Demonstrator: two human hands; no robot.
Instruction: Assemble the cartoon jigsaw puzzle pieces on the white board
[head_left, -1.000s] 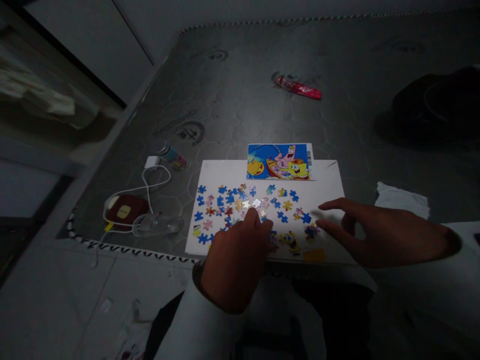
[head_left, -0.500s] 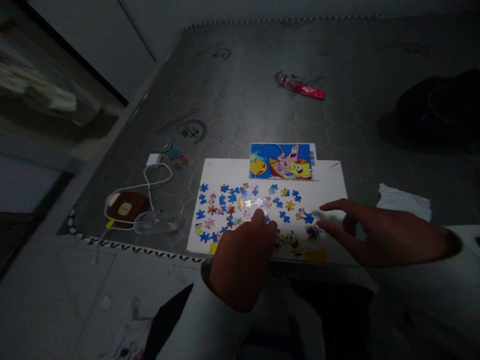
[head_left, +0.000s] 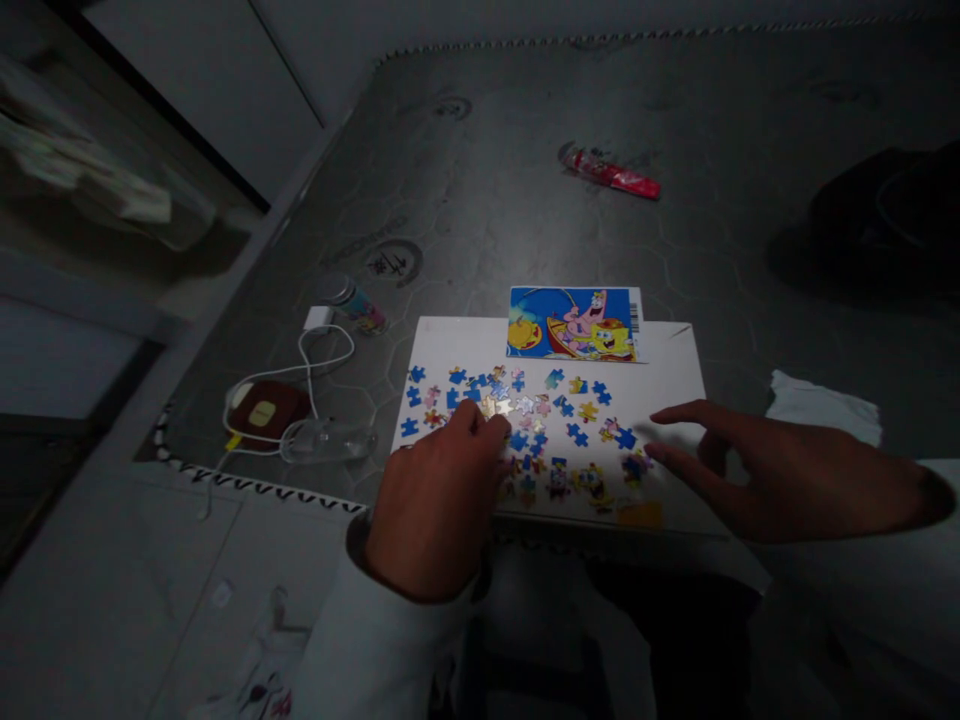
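Puzzle pieces [head_left: 525, 420]: left hand [head_left: 435, 505] now farther left.

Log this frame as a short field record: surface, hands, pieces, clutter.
surface: white board on a dark grey mat
left hand: fingertips down among the loose puzzle pieces, left part of the spread; grip on a piece cannot be told
right hand: open, fingers spread, over the board's right edge, holding nothing
reference: cartoon picture card at the board's far edge
clutter left: white cable, red case, small can
clutter far: red wrapper
clutter right: white paper
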